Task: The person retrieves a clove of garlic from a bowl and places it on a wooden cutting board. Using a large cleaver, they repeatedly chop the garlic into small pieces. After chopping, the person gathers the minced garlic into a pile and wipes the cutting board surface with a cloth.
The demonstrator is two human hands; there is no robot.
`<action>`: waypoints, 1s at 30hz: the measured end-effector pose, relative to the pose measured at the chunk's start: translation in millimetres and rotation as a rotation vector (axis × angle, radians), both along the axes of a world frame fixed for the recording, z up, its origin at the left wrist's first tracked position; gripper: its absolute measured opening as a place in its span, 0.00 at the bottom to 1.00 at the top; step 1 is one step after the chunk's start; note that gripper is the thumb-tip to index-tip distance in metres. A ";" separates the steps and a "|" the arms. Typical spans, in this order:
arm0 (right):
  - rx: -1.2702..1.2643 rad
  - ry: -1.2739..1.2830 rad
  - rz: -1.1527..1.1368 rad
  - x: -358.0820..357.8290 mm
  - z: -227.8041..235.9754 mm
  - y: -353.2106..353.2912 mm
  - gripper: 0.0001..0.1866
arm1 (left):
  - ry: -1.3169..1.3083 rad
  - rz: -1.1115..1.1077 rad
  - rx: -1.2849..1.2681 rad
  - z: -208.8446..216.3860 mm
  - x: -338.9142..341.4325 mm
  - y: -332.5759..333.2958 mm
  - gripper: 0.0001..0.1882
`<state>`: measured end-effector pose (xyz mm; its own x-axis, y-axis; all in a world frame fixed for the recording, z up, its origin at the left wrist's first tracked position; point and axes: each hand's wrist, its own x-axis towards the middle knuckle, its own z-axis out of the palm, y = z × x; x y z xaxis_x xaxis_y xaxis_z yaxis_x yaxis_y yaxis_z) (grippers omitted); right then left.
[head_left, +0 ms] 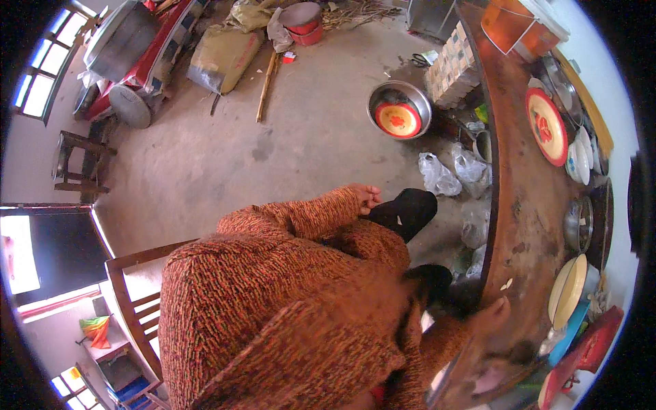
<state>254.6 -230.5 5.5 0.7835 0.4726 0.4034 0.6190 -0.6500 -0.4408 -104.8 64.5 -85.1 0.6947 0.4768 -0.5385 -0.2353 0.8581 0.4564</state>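
A brown wooden surface (523, 225) runs down the frame's right side. At lower right, pale scraps (506, 283) lie on it just above my right grip (493, 316), too blurred to tell if it's clenched. Mid-frame, my left grip (367, 197) curls beside my dark-clad knee (413, 212); I can't tell whether it grasps anything.

The sleeve (321, 215) is rough knit, the counter (516, 184) apparently worn wood.

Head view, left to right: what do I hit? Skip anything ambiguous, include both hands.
Stool → brown sack → red bucket → left hand → right hand → cream bowl.
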 end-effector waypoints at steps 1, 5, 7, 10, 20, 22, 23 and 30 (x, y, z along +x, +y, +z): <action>-0.007 -0.026 0.015 0.5 1.5 0.9 0.15 | 0.026 0.010 -0.024 -1.8 -4.9 1.8 0.15; 0.010 -0.049 -0.003 -10.4 4.7 -1.4 0.15 | 0.134 -0.135 0.081 -53.6 -34.2 10.7 0.20; -0.047 -0.027 0.013 -8.9 13.1 2.0 0.14 | -0.157 0.018 -0.002 -117.2 -60.5 4.0 0.19; -0.122 0.012 0.026 -7.5 20.1 -2.2 0.14 | -0.134 0.174 0.125 -149.0 -93.6 67.2 0.21; 0.367 -0.001 -0.086 -4.8 -20.3 -3.3 0.11 | 0.332 0.521 0.769 -10.6 -168.7 461.6 0.26; 0.369 0.051 -0.158 -13.7 -7.2 5.5 0.11 | 0.331 0.509 0.767 -20.8 -161.0 482.2 0.27; 0.377 0.084 -0.187 -19.2 -1.8 9.7 0.11 | 0.324 0.490 0.772 -28.4 -156.1 487.3 0.27; 0.449 0.126 -0.158 -6.4 -20.7 -5.4 0.11 | 0.861 0.198 1.125 -143.2 -111.1 350.3 0.27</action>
<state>248.1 -236.0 -15.2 0.8872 0.1453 0.4378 0.4523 -0.4604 -0.7638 -215.9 414.8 -228.3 0.2242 0.9741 -0.0277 0.3886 -0.0633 0.9192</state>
